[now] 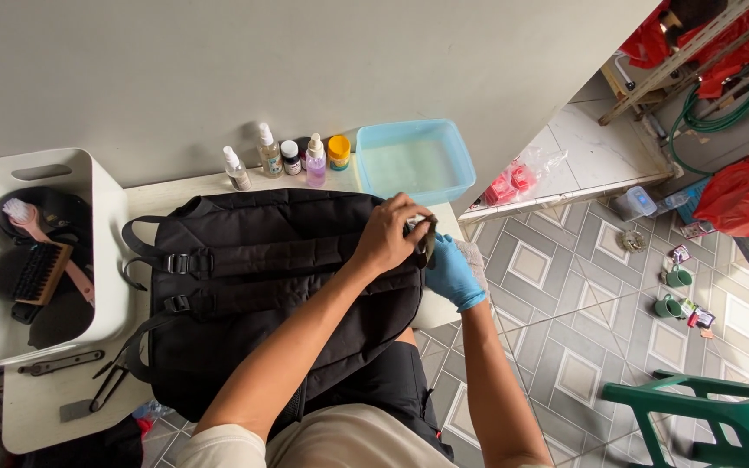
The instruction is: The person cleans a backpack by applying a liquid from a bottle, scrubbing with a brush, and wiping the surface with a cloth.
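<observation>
Pinning the backpack flat on the table, the bare left hand grips its top edge; the gloved right hand clutches a cloth there. Keeping the fabric taut would help short, firm wipes.

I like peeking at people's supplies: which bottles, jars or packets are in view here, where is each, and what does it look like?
Spray bottle: leftmost by the wall, small, clear, white top.
Taller spray bottle: next right, clear, pale liquid.
Small jar: dark, white cap.
Pink spray bottle: white top, pinkish liquid.
Yellow-lidded jar: beside the blue tub.
Red packets: on the floor, right of the table, in clear wrap.
</observation>
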